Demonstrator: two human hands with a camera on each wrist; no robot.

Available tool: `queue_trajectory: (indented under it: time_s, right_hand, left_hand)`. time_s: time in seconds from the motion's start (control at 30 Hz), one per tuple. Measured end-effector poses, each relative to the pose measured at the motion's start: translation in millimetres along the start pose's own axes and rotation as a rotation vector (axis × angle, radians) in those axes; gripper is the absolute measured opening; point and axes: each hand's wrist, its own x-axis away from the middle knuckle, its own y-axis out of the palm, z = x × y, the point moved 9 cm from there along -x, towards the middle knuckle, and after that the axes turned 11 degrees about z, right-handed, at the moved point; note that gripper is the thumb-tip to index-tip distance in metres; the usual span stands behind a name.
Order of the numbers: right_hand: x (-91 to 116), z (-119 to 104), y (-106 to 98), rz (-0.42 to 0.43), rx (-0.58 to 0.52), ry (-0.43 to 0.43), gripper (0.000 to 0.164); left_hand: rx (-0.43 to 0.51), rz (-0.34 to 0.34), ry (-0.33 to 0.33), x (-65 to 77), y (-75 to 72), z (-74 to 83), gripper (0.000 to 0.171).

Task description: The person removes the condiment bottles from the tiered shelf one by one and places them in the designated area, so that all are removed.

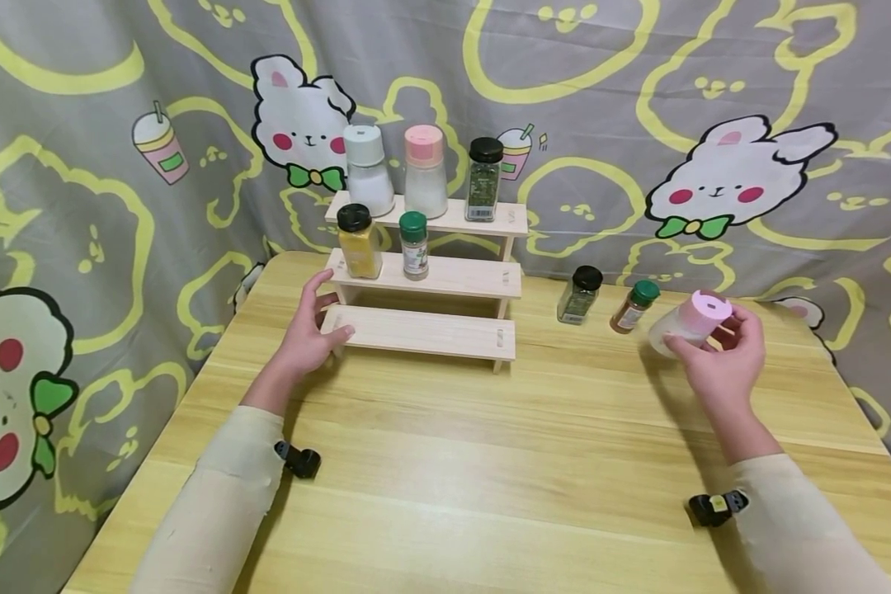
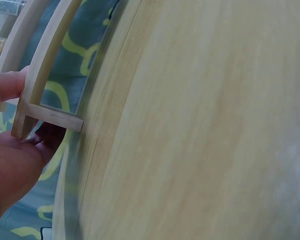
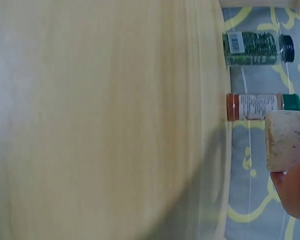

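Observation:
My left hand (image 1: 308, 334) grips the left end of a three-step wooden rack (image 1: 423, 330), thumb on the lowest step and fingers around its side. In the left wrist view, the thumb and fingers straddle the step's end (image 2: 40, 65). At the right, my right hand (image 1: 728, 355) holds a shaker bottle with a pink cap (image 1: 705, 312), tilted. Its whitish base (image 3: 287, 140) appears raised off the table in the right wrist view. Just left of it stand a green-capped jar of reddish spice (image 1: 634, 309) and a black-capped jar of green herbs (image 1: 581, 297).
On the top step stand a white-capped shaker (image 1: 369, 177), a pink-capped shaker (image 1: 426, 177) and a black-capped herb jar (image 1: 483, 181). The middle step bears a yellow spice jar (image 1: 361, 247) and a small green-capped jar (image 1: 414, 252). A patterned curtain (image 1: 594, 206) hangs behind the wooden table (image 1: 490, 478).

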Motion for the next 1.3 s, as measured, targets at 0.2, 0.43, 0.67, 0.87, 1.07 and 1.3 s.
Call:
queue_trajectory:
  time_s: [0.2, 0.43, 0.67, 0.87, 1.07, 1.3]
  right_hand:
    - [-10, 11, -2, 0.015, -0.019, 0.026, 0.078]
    - [-22, 19, -5, 0.040, -0.037, 0.047, 0.078]
    - [-31, 23, -5, 0.031, -0.010, 0.043, 0.077]
    - [-37, 28, -4, 0.023, -0.006, 0.052, 0.076]
    - [-42, 36, -1, -0.006, 0.019, 0.076, 0.076]
    - [-47, 40, 4, -0.027, 0.047, 0.042, 0.073]
  left_hand:
    - [0.002, 0.001, -0.006, 0.0, 0.0, -0.7, 0.094]
    - [0.002, -0.002, -0.008, -0.4, 0.6, 1.6, 0.094]
    - [0.018, -0.013, -0.027, 1.9, 1.7, 7.7, 0.092]
    - [0.032, -0.027, -0.039, 7.2, 2.2, 21.4, 0.091]
    - [0.025, -0.020, -0.036, 4.7, 2.1, 14.9, 0.091]
    - [0.031, -0.024, -0.045, 8.0, 2.6, 25.8, 0.089]
